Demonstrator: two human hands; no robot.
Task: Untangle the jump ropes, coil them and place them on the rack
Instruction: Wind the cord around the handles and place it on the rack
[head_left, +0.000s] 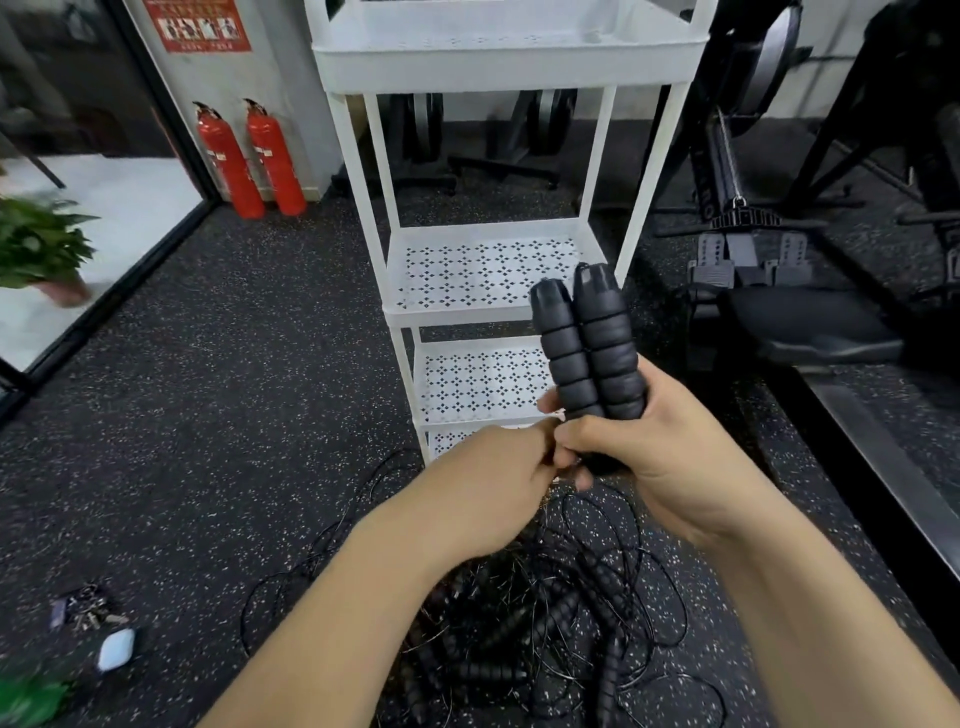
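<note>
I have two black jump-rope handles (587, 343) clenched side by side in my right hand (670, 467), standing upright above its curled fingers. My left hand (488, 483) meets the handles' lower ends just beside the right thumb. Its fingertips are hidden, so I cannot tell what they grasp. Below the fingers the tangled pile of ropes (545, 623) lies on the floor, and beyond them stands the white rack (457, 316).

Bare left hand (480, 486), bare right hand (670, 462), forearms uncovered to the frame edge
</note>
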